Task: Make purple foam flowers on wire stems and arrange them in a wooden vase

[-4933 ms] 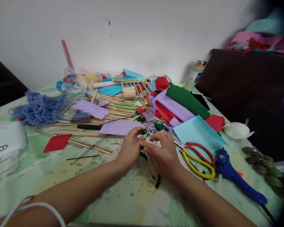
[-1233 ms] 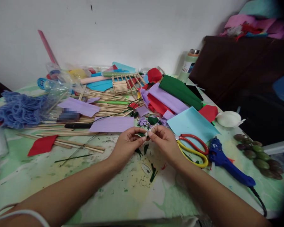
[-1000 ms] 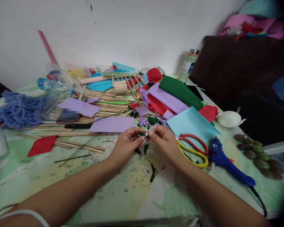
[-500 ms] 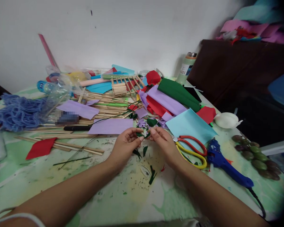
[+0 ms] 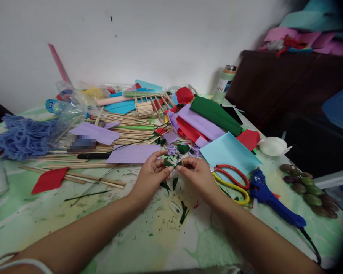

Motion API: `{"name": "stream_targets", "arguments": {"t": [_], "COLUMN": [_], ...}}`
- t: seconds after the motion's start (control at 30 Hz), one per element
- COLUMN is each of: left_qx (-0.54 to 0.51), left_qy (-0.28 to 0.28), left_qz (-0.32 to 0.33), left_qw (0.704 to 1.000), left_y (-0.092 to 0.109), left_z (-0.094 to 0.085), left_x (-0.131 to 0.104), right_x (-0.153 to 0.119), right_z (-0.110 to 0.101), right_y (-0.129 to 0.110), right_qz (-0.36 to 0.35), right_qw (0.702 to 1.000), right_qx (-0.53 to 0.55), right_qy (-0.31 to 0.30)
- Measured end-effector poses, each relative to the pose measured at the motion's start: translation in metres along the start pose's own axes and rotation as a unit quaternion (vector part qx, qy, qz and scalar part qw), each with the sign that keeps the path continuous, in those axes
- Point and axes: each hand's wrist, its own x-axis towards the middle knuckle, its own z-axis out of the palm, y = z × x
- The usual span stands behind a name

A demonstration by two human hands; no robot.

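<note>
Moved: right hand, spread earlier, now narrowly pinches green piece.
Left hand: thumb and fingertips closed on it too.
Green piece: between the hands.
Right side: scissors just beside.
Tablecloth: runs to near edge.

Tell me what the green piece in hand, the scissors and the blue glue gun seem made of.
Green piece: probably matte paper or felt, from its flat colour and thin edges.
Scissors: smooth red and yellow handles, likely plastic; the silvery part showing is probably metal.
Glue gun: hard plastic, I think, given its even blue and smooth, moulded shape.
</note>
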Motion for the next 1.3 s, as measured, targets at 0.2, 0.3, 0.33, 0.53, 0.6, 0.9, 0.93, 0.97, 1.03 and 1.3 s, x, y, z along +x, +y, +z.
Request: {"name": "stream_targets", "arguments": {"t": [0.2,0.3,0.33,0.53,0.6,0.9,0.93,0.97,1.03,1.3], "left_qx": [-0.003,-0.003,-0.001,0.009,0.005,0.009,0.01,0.01,0.007,0.004], "left_qy": [-0.006,-0.009,-0.009,-0.01,-0.01,-0.014,-0.015,-0.017,-0.018,-0.01], "left_qz": [0.005,0.005,0.006,0.01,0.009,0.008,0.009,0.008,0.007,0.012], "left_qw": [1.0,1.0,1.0,1.0,1.0,1.0,1.0,1.0,1.0,1.0], "left_y": [-0.0003,-0.0002,-0.0002,0.0,-0.0002,0.0006,0.0009,0.0012,0.0016,0.0018], "left_z": [-0.0003,-0.0005,-0.0006,-0.0011,-0.001,-0.0003,-0.0001,0.0001,0.0005,0.0009], "left_x": [-0.0002,-0.0005,-0.0006,-0.0008,-0.0007,-0.0019,-0.0021,-0.0023,-0.0025,-0.0013], "right_x": [0.0003,0.0001,0.0,-0.0003,-0.0003,-0.0013,-0.0012,-0.0011,-0.0009,-0.001], "right_z": [0.0012,0.0014,0.0013,0.0011,0.0009,0.0013,0.0015,0.0017,0.0019,0.0009], "right_y": [0.0019,0.0024,0.0025,0.004,0.0045,0.0016,0.0015,0.0016,0.002,0.0035], "right_qz": [0.003,-0.002,-0.005,-0.014,-0.018,-0.019,-0.019,-0.019,-0.021,-0.028], "right_qw": [1.0,1.0,1.0,1.0,0.999,0.998,0.998,0.998,0.998,0.998], "right_qx": [0.0,-0.009,-0.012,-0.024,-0.027,-0.051,-0.053,-0.054,-0.057,-0.058], "right_qy": [-0.001,0.0,-0.001,-0.001,-0.001,0.01,0.011,0.012,0.012,0.012]}}
